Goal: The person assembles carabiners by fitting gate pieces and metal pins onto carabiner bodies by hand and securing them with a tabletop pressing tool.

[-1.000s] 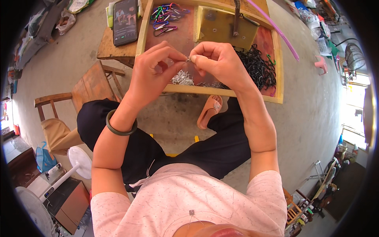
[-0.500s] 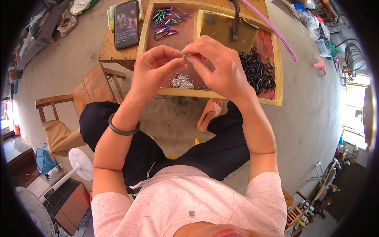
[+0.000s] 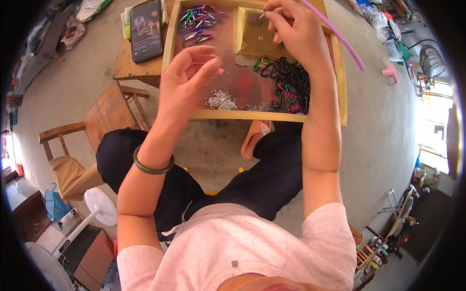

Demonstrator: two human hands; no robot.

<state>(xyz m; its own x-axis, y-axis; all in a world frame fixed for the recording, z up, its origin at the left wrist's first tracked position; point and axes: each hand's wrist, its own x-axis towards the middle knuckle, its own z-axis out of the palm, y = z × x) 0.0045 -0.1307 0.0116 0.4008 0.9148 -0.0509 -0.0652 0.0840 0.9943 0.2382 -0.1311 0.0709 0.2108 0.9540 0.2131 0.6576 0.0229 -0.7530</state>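
Left hand [image 3: 187, 77] loosely parted, right hand [image 3: 297, 33] pinching tiny piece [image 3: 262, 16], forearm [image 3: 322, 131] across tray [image 3: 242, 115], black clips [image 3: 296, 75], phone [image 3: 147, 31] alongside

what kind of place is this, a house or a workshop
Probably a home space doubling as a small workshop: a shallow wooden tray holds heaps of coloured clips and tiny metal pieces, while a white standing fan looks more domestic.

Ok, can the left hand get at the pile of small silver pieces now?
Probably yes: the left hand looks empty and open, and nothing covers the silver pile just inside the tray.
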